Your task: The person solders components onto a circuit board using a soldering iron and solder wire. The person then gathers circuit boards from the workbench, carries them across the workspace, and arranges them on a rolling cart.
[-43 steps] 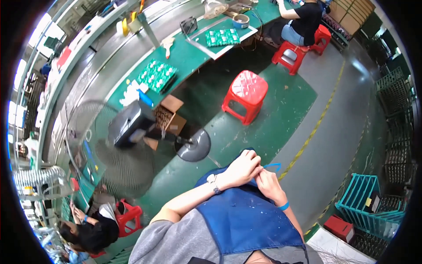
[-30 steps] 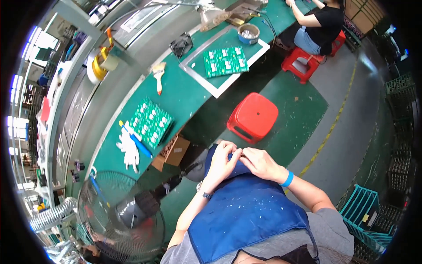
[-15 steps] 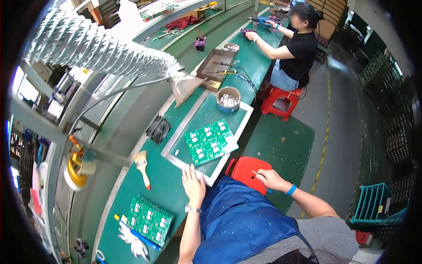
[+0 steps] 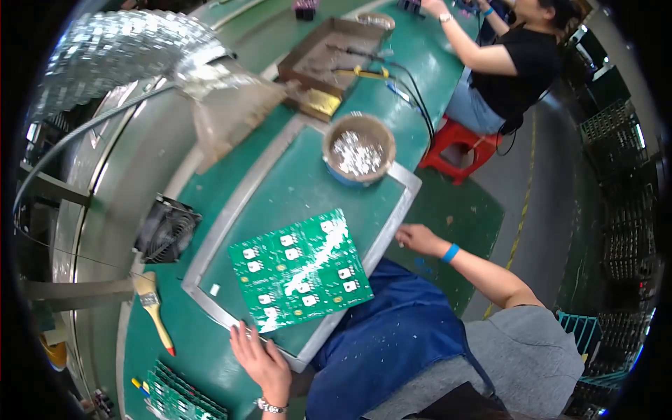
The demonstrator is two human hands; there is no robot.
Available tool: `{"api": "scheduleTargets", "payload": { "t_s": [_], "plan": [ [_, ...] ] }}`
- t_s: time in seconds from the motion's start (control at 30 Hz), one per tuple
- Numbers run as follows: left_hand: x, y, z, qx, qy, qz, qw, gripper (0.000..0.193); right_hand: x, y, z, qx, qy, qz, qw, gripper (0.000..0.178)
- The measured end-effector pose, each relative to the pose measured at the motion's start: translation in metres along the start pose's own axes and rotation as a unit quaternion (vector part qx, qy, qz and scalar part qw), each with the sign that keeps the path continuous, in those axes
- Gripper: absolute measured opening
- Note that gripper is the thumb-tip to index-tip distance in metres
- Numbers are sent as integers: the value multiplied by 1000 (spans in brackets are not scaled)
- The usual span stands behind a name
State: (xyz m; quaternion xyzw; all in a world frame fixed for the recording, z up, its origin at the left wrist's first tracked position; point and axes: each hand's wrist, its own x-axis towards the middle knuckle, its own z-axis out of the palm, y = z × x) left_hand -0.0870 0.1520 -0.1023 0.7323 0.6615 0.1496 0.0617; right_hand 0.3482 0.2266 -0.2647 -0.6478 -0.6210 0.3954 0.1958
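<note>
My left hand (image 4: 263, 365) lies with fingers stretched out on the near left corner of a pale metal frame (image 4: 222, 190), close to the lower edge of a green circuit board (image 4: 269, 285). The board rests tilted across the frame's near right side and carries several white square parts. To the right of the frame, my right hand (image 4: 422, 240) is closed, its fingertips pinched together. Whatever is between them is too small and blurred to make out. Beyond the board stands a round tub (image 4: 329, 143) holding small shiny pieces.
A brush (image 4: 155, 312), a black fan (image 4: 166, 229) and stacked circuit boards (image 4: 178, 395) lie on the green bench at left. A foil duct (image 4: 126, 56) hangs above. Farther off are a metal tray (image 4: 294, 63) with soldering tools and a co-worker (image 4: 521, 59) on a red stool (image 4: 465, 147).
My view has moved closer to the frame and board. My right hand has come nearer the frame's right side; the thin pale stick it held no longer shows clearly. My left hand stays at the frame's corner.
</note>
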Motion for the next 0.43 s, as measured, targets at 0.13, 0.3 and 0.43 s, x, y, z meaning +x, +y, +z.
{"api": "scheduleTargets", "payload": {
  "t_s": [0.13,0.3,0.43],
  "plan": [
    [1,7,14,-7,75,-10,997,18,27,7,-19,196,39,2,980,28],
    [-7,11,18,41,111,20,993,10,50,34,-21,288,138,-55,946,27],
    [-28,0,22,59,155,10,986,14,74,43,-14,352,171,-69,918,26]
  ]
}}
